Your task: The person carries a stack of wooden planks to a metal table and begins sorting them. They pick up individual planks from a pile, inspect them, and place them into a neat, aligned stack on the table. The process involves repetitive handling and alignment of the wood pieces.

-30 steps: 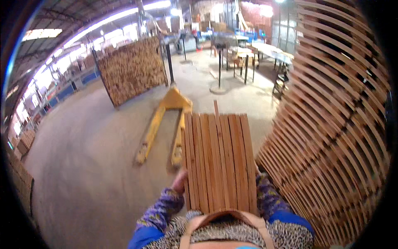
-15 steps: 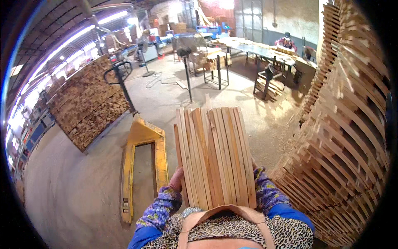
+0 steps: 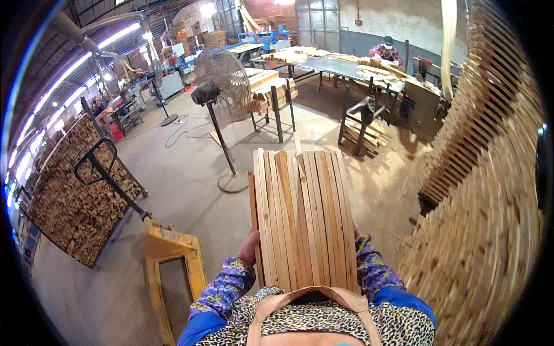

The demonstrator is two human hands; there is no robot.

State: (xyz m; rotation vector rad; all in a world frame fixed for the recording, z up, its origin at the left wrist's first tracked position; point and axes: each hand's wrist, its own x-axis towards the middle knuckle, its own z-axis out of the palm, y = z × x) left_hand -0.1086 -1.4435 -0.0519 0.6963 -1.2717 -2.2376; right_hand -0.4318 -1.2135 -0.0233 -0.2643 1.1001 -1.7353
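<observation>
A bundle of light wooden slats (image 3: 306, 225), standing side by side with their lengths pointing away from me, is carried in front of my chest. Against its left side presses my left hand (image 3: 249, 248), in a reddish glove or cuff, with fingers partly hidden by the wood. On the opposite side my right hand (image 3: 355, 232) grips the bundle, and only a sliver of it shows beside the outer slat. A reddish-brown slat lies along the left edge, and one thin piece sticks out past the far end.
Left of me stands a yellow pallet jack (image 3: 170, 245), beyond it a stack of wood blocks (image 3: 81, 190). Ahead are a pedestal fan (image 3: 222, 86) and a black metal rack (image 3: 363, 118). A wall of stacked slats (image 3: 485, 242) rises at right. A person (image 3: 388, 52) works behind a long table (image 3: 340, 67).
I have moved forward with the slats still in both hands. The fan and rack appear nearer, while the pallet jack and block stack have slid toward the lower left.
</observation>
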